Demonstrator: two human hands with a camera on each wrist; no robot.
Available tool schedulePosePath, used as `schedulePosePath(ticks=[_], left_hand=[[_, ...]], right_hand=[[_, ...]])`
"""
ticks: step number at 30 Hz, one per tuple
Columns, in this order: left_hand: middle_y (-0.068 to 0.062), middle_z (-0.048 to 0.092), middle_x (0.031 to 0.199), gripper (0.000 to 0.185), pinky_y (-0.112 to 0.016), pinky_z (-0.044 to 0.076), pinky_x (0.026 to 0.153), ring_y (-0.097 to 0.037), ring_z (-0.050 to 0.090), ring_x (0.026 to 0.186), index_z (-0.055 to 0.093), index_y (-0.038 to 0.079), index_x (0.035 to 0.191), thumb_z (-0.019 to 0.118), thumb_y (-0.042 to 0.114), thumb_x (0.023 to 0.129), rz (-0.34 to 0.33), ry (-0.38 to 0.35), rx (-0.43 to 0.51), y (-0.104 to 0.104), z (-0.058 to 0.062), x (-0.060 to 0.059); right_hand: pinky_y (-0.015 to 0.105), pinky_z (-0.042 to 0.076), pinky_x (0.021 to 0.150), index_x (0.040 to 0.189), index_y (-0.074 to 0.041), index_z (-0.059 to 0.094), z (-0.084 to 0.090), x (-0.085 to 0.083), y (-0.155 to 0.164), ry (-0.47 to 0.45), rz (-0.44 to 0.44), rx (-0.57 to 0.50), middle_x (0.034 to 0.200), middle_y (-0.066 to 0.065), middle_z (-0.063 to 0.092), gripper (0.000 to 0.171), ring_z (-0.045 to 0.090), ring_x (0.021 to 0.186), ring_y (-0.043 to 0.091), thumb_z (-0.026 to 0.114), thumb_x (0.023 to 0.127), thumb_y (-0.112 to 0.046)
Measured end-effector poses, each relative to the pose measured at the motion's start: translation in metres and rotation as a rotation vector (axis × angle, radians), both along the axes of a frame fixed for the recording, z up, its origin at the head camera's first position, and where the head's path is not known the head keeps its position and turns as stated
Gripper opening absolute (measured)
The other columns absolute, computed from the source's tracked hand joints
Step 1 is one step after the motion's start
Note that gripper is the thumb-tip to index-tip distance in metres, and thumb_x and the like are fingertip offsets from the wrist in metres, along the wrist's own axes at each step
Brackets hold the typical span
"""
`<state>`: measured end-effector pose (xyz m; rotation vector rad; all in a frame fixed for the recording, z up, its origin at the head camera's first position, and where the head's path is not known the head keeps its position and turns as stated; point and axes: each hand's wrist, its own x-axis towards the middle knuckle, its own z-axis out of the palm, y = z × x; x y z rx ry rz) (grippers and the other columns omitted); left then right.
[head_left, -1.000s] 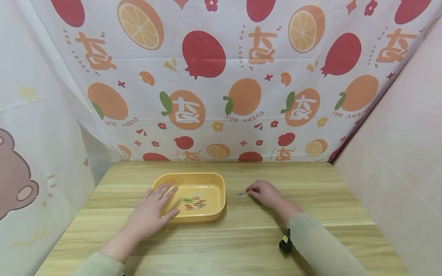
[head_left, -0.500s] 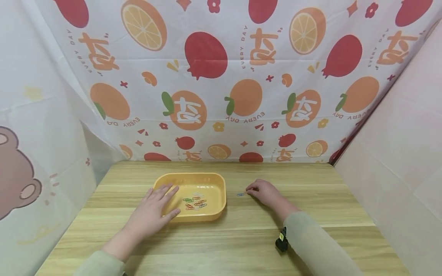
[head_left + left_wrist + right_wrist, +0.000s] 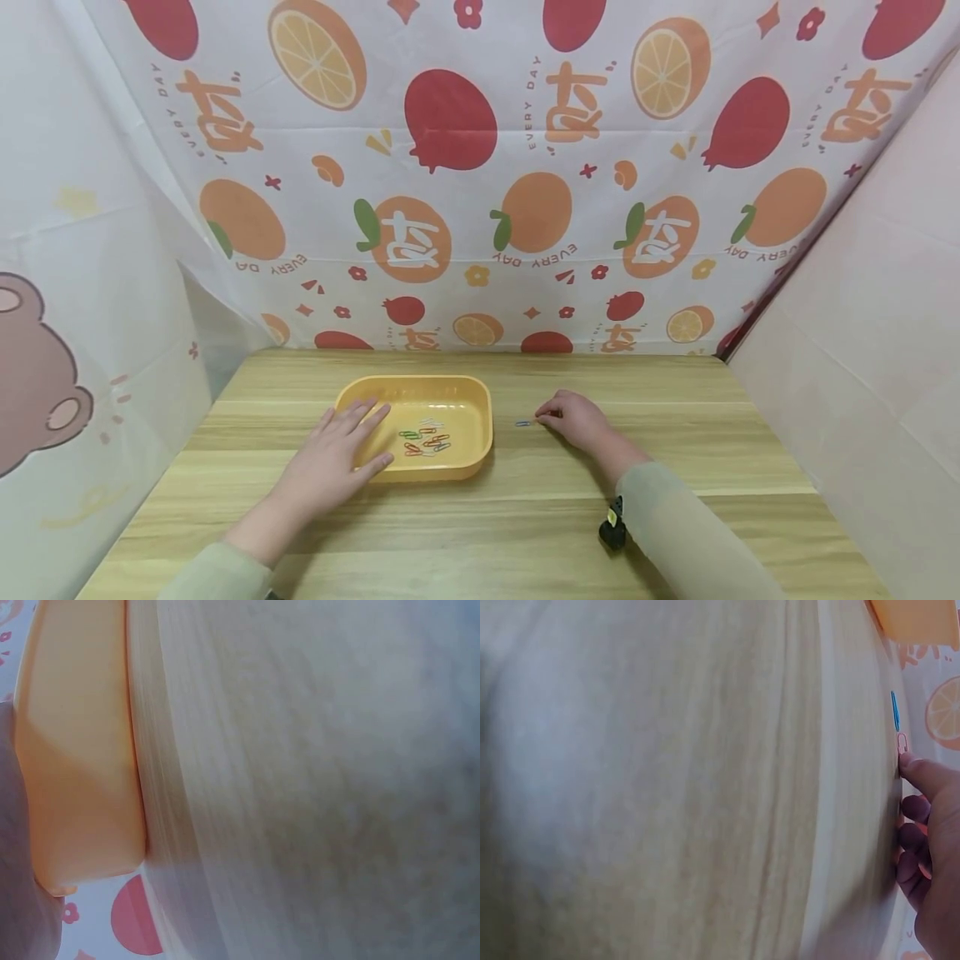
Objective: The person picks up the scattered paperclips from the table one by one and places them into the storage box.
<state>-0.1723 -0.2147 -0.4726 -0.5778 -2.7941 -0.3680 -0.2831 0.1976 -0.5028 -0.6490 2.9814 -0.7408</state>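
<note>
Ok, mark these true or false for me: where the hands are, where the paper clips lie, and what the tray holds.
1. The left hand rests on the yellow tray. True.
2. The tray holds no clips. False: several coloured paper clips lie in it.
3. A blue paper clip lies on the table, right of the tray. True.
4. The right hand is inside the tray. False: it is on the table by the blue clip, a fingertip at a pink paper clip.
</note>
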Motion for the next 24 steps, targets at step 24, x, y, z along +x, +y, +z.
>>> schedulePosePath(ticks=[24], left_hand=[[-0.010,0.036,0.158,0.075,-0.052,0.005,0.122,-0.037,0.029,0.145,0.038,0.020,0.154,0.059,0.059,0.093,0.009,-0.030,0.001,-0.0011,-0.0009,-0.0013]], right_hand=[[0.033,0.050,0.080,0.097,-0.028,0.078,0.0007,0.0024,0.0016,-0.010,-0.009,-0.079,0.089,-0.016,0.060,0.009,0.057,0.084,0.006,0.071,0.093,-0.030]])
